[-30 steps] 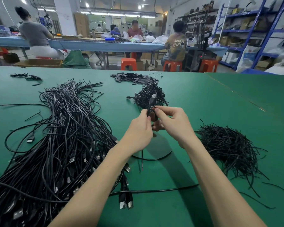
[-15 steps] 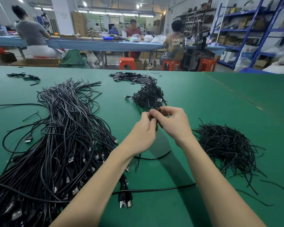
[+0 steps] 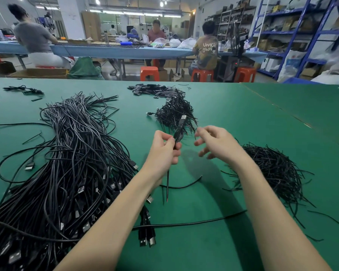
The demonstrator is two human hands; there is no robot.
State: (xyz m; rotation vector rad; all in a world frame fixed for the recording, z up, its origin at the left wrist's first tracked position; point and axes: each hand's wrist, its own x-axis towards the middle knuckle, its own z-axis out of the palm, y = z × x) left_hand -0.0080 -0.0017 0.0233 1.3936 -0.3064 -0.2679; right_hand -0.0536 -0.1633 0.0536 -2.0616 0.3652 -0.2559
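Green desk [image 3: 243,118], big sprawl of black USB cables [image 3: 67,173] at left, heap of thin black ties [image 3: 276,171] at right, small bundled cables [image 3: 174,112] centre, flat black pieces [image 3: 153,90] beyond.

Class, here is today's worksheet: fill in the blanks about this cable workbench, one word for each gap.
1. The left hand grips the bundled cable, while the right hand holds ___.
2. The colour of the table is ___.
3. The big heap of long cables lies on the person's ___ side.
4. The colour of the plastic stools behind the table is ___.

Missing words: nothing; green; left; orange.
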